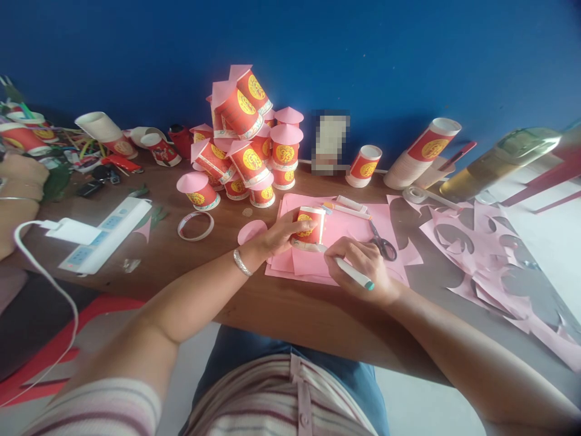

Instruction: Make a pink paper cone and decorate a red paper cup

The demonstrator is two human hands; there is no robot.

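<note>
My left hand (287, 233) is wrapped round a red paper cup (307, 225) with a yellow emblem, tilted over the pink paper. In my right hand (361, 266) is a white marker (351, 272) with a green end, slanting towards me. Its other end lies near the cup's lower rim; my fingers hide whether it touches. Pink paper sheets (308, 264) lie beneath both hands. A pink paper disc (252, 231) rests beside my left wrist. Close behind my right hand are scissors (385, 247) and a second marker (348, 210) lying on the sheets.
Several red cups with pink cone tops (247, 160) are piled at the back. One cup (364, 165) stands alone, near stacked cups (426, 148). A tape roll (195, 226), power strip (106, 236) and pink offcuts (490, 260) lie around. Another person's hand (22, 175) is at left.
</note>
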